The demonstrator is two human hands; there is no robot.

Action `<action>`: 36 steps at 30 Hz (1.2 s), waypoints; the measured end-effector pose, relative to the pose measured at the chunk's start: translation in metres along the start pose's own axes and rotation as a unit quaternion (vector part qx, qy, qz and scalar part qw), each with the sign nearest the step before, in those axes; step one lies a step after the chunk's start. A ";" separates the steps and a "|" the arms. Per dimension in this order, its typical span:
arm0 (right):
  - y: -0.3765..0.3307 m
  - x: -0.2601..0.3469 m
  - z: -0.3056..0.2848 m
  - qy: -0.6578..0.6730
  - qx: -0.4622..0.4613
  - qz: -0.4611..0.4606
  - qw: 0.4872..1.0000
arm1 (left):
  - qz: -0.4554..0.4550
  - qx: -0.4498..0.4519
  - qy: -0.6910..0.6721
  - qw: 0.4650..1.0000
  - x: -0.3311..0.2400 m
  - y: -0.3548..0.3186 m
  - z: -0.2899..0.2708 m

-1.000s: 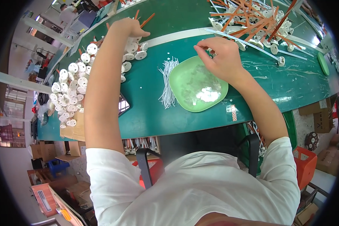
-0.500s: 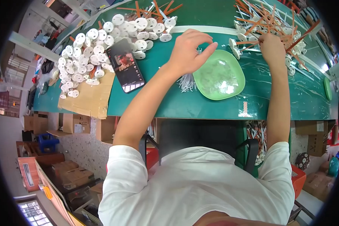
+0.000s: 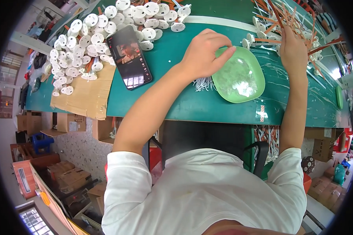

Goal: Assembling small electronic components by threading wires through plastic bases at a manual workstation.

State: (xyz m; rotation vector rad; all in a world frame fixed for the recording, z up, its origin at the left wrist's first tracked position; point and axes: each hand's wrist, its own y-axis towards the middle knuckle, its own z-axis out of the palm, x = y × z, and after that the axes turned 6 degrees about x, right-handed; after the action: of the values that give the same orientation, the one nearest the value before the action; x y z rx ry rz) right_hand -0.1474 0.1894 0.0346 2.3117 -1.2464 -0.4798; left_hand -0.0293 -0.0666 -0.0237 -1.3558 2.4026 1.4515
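My left hand (image 3: pixel 208 54) hovers over the left rim of a light green square dish (image 3: pixel 259 84), its fingers bent and the thumb apart, with nothing visible between them. Inside the dish is a cloudy, shiny content too fine to make out. A bundle of thin white strings (image 3: pixel 204 84) lies under that hand, partly hidden. At the right, my right hand (image 3: pixel 294 49) is closed at a pile of orange-brown strips (image 3: pixel 290 17) with white round discs. A brown strip (image 3: pixel 275 13) rises from its fingertips, which seem to pinch it.
White round discs (image 3: pixel 79 51) are heaped at the left, partly on a cardboard sheet (image 3: pixel 86 92). A phone (image 3: pixel 129 56) with a lit screen lies beside them. A white strip (image 3: pixel 223 22) crosses the green table. Another green dish (image 3: pixel 339 97) stands at the right edge.
My right hand has shifted within the pile, and a brown strip now stands up from its fingers. The left hand keeps nearly the same pose. The whole view has shifted slightly.
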 end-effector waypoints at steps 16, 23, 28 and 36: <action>0.000 0.000 -0.008 0.605 0.027 0.205 0.769 | -0.021 0.053 -0.022 0.998 -0.014 0.000 -0.002; -0.002 0.007 0.011 0.807 0.055 0.253 0.531 | 0.066 0.096 -0.242 0.963 -0.040 0.008 -0.006; -0.005 0.020 0.017 0.832 0.028 0.279 0.478 | 0.026 0.146 -0.295 0.944 -0.055 0.007 -0.010; -0.018 0.058 0.005 0.539 -0.150 -0.022 0.828 | -0.142 0.017 -0.340 0.930 -0.039 0.000 -0.004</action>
State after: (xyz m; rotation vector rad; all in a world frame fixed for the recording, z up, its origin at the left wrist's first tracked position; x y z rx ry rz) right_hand -0.1076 0.1475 0.0158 1.8065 -0.4838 0.5563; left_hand -0.0035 -0.0440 -0.0051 -0.9229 1.7075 1.4683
